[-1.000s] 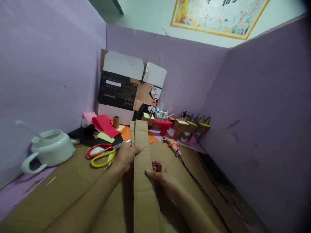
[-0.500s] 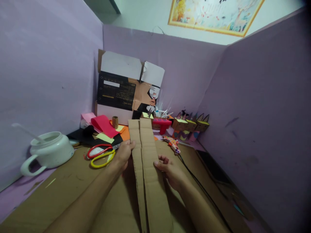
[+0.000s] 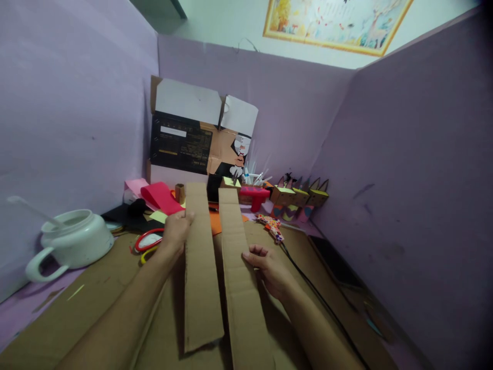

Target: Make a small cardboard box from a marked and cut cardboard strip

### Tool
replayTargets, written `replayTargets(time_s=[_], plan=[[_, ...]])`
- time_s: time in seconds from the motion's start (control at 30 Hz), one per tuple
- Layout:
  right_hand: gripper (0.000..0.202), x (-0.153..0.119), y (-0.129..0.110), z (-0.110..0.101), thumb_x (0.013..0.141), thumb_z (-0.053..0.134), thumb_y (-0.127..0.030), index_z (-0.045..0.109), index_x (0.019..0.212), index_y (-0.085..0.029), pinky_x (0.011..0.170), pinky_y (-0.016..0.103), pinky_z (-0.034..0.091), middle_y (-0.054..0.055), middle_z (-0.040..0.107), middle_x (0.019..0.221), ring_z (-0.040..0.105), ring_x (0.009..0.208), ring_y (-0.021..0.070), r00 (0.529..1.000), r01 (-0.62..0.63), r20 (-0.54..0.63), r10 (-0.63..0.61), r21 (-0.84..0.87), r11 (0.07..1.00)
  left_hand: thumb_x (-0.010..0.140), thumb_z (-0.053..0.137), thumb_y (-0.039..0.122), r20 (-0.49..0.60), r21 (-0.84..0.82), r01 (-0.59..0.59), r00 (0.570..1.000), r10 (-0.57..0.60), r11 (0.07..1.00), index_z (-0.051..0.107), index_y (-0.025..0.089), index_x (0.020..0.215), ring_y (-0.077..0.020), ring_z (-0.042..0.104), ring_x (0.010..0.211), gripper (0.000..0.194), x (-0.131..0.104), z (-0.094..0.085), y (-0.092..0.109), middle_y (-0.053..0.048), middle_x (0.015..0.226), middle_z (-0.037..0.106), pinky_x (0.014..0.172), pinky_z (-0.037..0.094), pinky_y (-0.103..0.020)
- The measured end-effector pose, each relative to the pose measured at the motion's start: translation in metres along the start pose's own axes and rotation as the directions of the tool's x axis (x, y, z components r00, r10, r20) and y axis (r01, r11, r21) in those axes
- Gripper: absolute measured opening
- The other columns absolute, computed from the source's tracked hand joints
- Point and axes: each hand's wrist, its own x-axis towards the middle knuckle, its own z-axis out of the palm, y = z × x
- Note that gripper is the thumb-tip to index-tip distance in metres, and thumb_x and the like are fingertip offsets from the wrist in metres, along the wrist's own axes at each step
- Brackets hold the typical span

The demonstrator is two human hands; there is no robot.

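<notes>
Two long brown cardboard strips stand side by side with a narrow gap between them. My left hand (image 3: pixel 176 234) is closed on the edge of the left cardboard strip (image 3: pixel 201 277), whose lower end hangs above the work surface. The right cardboard strip (image 3: pixel 242 288) is pinched at its right edge by my right hand (image 3: pixel 265 267), thumb on the front face; its lower end runs out of view. Behind my left wrist lie scissors (image 3: pixel 148 239) with red and yellow handles, partly covered by that hand.
A white pot (image 3: pixel 79 239) with a stick in it stands at left. A patterned glue gun (image 3: pixel 271 226) with a black cord lies at right. Behind are a flattened box (image 3: pixel 185 139), red paper (image 3: pixel 159 198) and small cardboard animal figures (image 3: pixel 300 196). Purple walls enclose the cardboard-covered surface.
My left hand has moved left with its strip, so the two strips, which overlapped or touched before, are now apart. The right hand stays almost in place. The scissors are more covered.
</notes>
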Motion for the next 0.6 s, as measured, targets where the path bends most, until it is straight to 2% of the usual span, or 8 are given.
replayTargets(time_s=[0.17,0.27,0.4,0.47,0.53,0.6], plan=[[0.033,0.001,0.002,-0.001,0.045,0.081,-0.03,0.059,0.066,-0.015,0.046,0.021,0.04,-0.003,0.063,0.056,0.054,0.047,0.0093,1.0,0.002,-0.009,-0.001,0.014,1.0,0.087,0.052,0.029,-0.073,0.127,0.015,0.997,-0.006,0.992,0.057,0.012,0.095,-0.0088,0.056,0.061,0.019,0.025,-0.016,0.006,-0.001,0.081,0.06,0.053,0.049,-0.023],[0.033,0.003,0.003,-0.002,0.047,0.081,-0.03,0.059,0.067,-0.016,0.045,0.022,0.039,-0.004,0.062,0.056,0.052,0.045,0.0091,1.0,0.004,-0.014,-0.004,0.022,1.0,0.087,0.052,0.03,-0.077,0.18,-0.002,0.997,0.016,0.984,0.058,0.012,0.095,-0.0095,0.057,0.063,0.02,0.041,-0.014,0.012,-0.001,0.082,0.061,0.055,0.05,-0.024],[0.032,0.004,0.002,-0.003,0.047,0.081,-0.03,0.059,0.065,-0.015,0.045,0.021,0.038,-0.004,0.06,0.054,0.051,0.044,0.0083,1.0,0.024,-0.015,-0.023,0.036,0.999,0.085,0.055,0.028,-0.096,0.222,-0.055,0.992,0.078,0.973,0.058,0.012,0.093,-0.0126,0.059,0.071,0.018,0.055,-0.009,0.031,-0.002,0.088,0.061,0.062,0.051,-0.028],[0.032,0.004,0.001,-0.003,0.047,0.081,-0.03,0.058,0.064,-0.015,0.046,0.021,0.038,-0.003,0.06,0.054,0.051,0.045,0.008,0.999,0.037,-0.017,-0.036,0.042,0.998,0.084,0.057,0.025,-0.095,0.207,-0.095,0.989,0.116,0.974,0.058,0.013,0.095,-0.014,0.059,0.075,0.017,0.049,-0.007,0.038,-0.002,0.092,0.06,0.064,0.05,-0.028],[0.032,0.004,0.001,-0.003,0.048,0.08,-0.03,0.059,0.064,-0.015,0.046,0.021,0.038,-0.003,0.061,0.056,0.051,0.046,0.0086,0.999,0.047,-0.021,-0.046,0.047,0.998,0.083,0.057,0.022,-0.068,0.168,-0.102,0.991,0.115,0.98,0.057,0.013,0.098,-0.0108,0.057,0.068,0.018,0.031,-0.001,0.038,-0.001,0.089,0.06,0.059,0.048,-0.025],[0.032,0.003,0.003,-0.003,0.048,0.08,-0.031,0.059,0.066,-0.016,0.046,0.022,0.038,-0.002,0.062,0.057,0.053,0.047,0.0094,0.998,0.058,-0.026,-0.056,0.051,0.997,0.078,0.063,0.023,0.0,0.116,-0.049,0.999,0.05,0.992,0.061,0.013,0.091,-0.0079,0.052,0.052,0.017,0.003,0.01,0.029,0.0,0.073,0.061,0.047,0.041,-0.02]])
